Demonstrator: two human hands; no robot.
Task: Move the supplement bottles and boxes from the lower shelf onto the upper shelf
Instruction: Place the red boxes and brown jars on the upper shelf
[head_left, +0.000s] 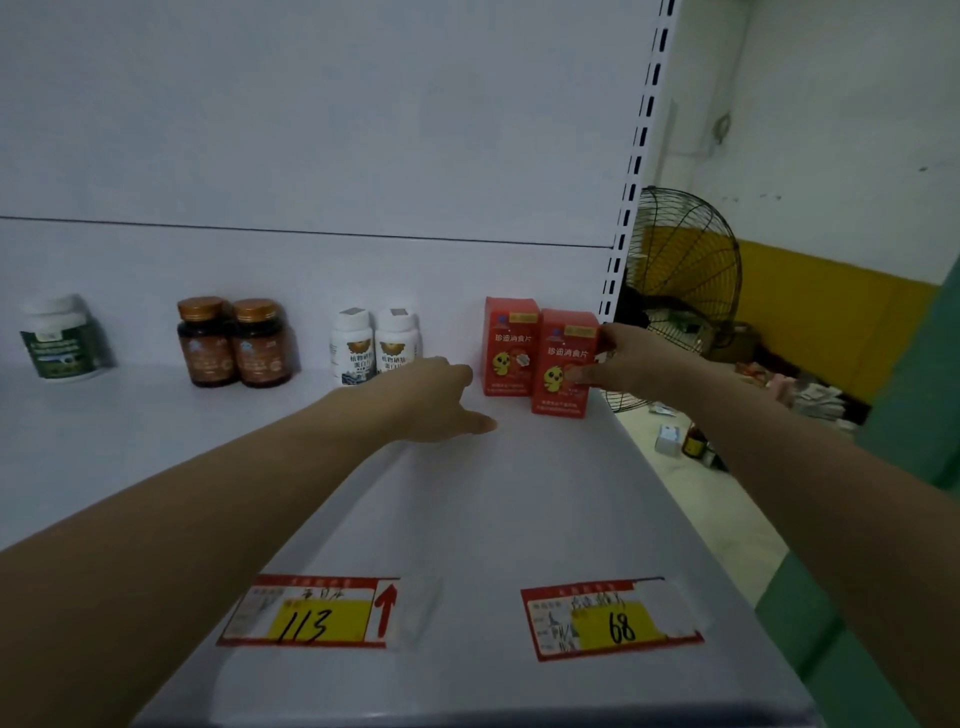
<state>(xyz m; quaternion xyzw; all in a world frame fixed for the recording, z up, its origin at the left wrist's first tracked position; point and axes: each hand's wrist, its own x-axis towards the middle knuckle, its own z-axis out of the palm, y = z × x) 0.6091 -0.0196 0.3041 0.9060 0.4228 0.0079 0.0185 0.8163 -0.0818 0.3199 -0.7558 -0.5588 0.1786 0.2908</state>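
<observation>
On the white upper shelf (519, 493) stand, from left to right, a green-labelled white bottle (60, 338), two brown bottles (234, 343), two white bottles (374, 345) and two red boxes. My right hand (623, 364) grips the nearer red box (563, 364) by its right side, upright on the shelf at the right end. The other red box (506, 345) stands just behind and to its left. My left hand (441, 400) rests on the shelf in front of the white bottles, fingers loosely spread, holding nothing. The lower shelf is out of view.
The shelf's front edge carries two price tags, one marked 113 (306, 613) and one marked 68 (613, 618). A slotted upright (636, 156) bounds the shelf on the right. Beyond it stand a black fan (680, 280) and clutter on the floor.
</observation>
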